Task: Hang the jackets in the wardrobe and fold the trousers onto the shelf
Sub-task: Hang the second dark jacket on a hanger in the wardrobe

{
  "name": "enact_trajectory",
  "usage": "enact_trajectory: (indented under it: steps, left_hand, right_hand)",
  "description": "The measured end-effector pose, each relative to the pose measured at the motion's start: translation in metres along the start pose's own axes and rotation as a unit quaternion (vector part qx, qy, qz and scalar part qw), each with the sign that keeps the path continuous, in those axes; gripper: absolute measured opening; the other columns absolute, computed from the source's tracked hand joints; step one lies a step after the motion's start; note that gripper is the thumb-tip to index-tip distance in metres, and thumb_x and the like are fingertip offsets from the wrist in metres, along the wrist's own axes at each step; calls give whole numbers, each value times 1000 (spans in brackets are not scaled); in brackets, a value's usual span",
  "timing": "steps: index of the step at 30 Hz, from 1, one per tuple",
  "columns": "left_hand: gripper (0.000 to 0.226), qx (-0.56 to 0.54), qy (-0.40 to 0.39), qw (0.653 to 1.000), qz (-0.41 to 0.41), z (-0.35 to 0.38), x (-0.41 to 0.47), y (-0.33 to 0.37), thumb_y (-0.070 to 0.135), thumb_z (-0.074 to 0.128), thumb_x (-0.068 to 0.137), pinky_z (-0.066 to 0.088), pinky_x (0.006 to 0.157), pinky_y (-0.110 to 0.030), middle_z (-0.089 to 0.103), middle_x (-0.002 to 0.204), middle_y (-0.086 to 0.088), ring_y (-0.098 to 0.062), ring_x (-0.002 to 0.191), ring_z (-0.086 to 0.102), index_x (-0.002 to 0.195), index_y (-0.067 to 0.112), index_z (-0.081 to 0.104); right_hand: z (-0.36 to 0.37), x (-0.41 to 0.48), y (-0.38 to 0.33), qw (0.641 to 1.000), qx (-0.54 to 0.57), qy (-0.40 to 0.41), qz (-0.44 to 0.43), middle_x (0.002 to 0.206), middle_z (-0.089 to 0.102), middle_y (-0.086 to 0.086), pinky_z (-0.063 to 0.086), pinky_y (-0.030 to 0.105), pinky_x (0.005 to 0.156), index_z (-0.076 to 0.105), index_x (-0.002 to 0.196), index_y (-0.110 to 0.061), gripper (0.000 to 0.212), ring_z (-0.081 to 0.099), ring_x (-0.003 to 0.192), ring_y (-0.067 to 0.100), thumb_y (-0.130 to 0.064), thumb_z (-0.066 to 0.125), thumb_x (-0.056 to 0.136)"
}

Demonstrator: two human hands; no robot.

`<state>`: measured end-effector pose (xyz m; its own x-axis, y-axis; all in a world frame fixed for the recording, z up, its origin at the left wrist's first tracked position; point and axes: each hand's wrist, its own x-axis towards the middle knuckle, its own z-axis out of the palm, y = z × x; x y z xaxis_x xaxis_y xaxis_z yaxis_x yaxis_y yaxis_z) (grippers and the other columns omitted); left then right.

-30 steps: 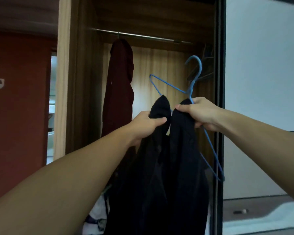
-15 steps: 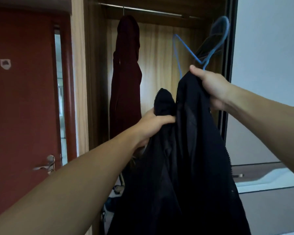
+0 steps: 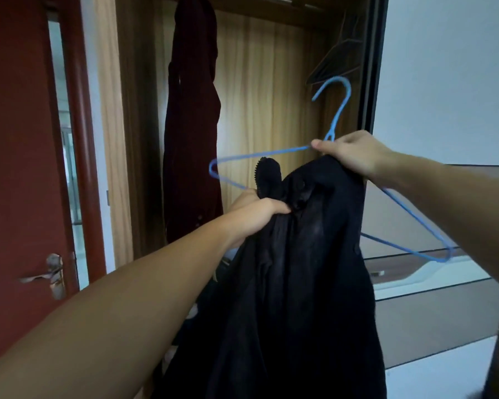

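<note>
A black jacket (image 3: 294, 283) hangs in front of the open wardrobe (image 3: 260, 82), held up by both hands. My left hand (image 3: 254, 211) grips a bunch of its fabric near the collar. My right hand (image 3: 349, 154) holds the neck of a blue wire hanger (image 3: 337, 110) together with the jacket's other shoulder. The hanger's left arm sticks out bare past the jacket; its right arm runs under my right forearm. A dark red jacket (image 3: 190, 125) hangs from the wardrobe rail (image 3: 283, 0) on the left.
A red door (image 3: 15, 168) with a metal handle (image 3: 49, 273) stands left of the wardrobe. Several dark empty hangers (image 3: 337, 61) hang at the wardrobe's right end. The sliding wardrobe door's dark frame (image 3: 376, 61) borders the opening on the right. Clothes lie low inside the wardrobe.
My right hand has come down with the hanger, and the hanger now lies more level with its left arm pointing left. My left hand keeps its grip on the jacket.
</note>
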<state>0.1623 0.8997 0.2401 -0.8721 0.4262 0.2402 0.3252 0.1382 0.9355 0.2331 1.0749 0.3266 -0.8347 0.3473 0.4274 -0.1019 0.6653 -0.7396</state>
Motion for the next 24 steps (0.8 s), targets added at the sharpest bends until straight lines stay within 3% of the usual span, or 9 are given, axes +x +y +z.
enact_trajectory:
  steps: [2,4,6,9,13,15,17,24]
  left_hand:
    - [31,23,3,1000,3,7,0,3,21,72,67,58,75,-35,76,86,-7,-23,79,73,96,11,70]
    - [8,55,10,998,7,14,-2,5,15,67,74,55,69,-32,73,78,-6,-23,76,71,81,12,69]
    - [2,83,23,996,11,21,-4,4,15,64,76,50,64,-27,70,77,-2,-20,74,67,77,15,66]
    - [11,109,58,992,1,24,1,2,19,64,77,47,61,-26,69,83,-3,-19,77,66,85,12,67]
    - [15,109,91,990,-19,23,12,5,20,65,76,45,59,-27,66,85,-6,-22,76,64,86,9,63]
    - [18,102,97,990,-21,23,16,6,19,65,76,47,61,-28,68,86,-8,-23,77,66,89,6,66]
    - [14,93,98,991,-24,24,19,7,17,65,77,47,60,-28,67,83,-6,-22,74,65,87,6,65]
    - [19,83,81,992,-47,38,29,5,16,65,77,47,56,-25,68,86,-8,-23,74,65,93,6,66]
  right_hand:
    - [8,-1,3,996,-68,45,-18,60,59,2,39,24,51,65,66,-2,63,52,56,20,-62,61,82]
    - [16,-1,3,995,-61,82,-12,54,54,2,40,25,48,55,57,-9,60,50,50,20,-63,56,84]
    - [21,2,4,992,-21,122,-6,53,54,1,42,24,45,55,63,-9,46,50,47,20,-48,53,89]
    - [21,7,2,980,122,155,-7,36,47,-9,31,19,36,59,71,-9,27,41,31,7,-25,48,90]
    - [-3,5,-23,886,414,204,-40,52,32,-5,22,18,37,40,68,-19,26,29,31,8,-23,47,92]
    - [-20,-5,-33,846,488,205,-70,47,25,-5,19,18,40,35,65,-20,31,22,33,10,-22,46,94]
    - [-33,-13,-37,826,519,190,-108,47,21,-6,17,21,42,31,61,-21,36,18,38,11,-22,44,95]
    - [-47,-18,-27,839,508,147,-130,48,17,-5,15,23,43,27,52,-24,45,12,44,13,-21,43,95]
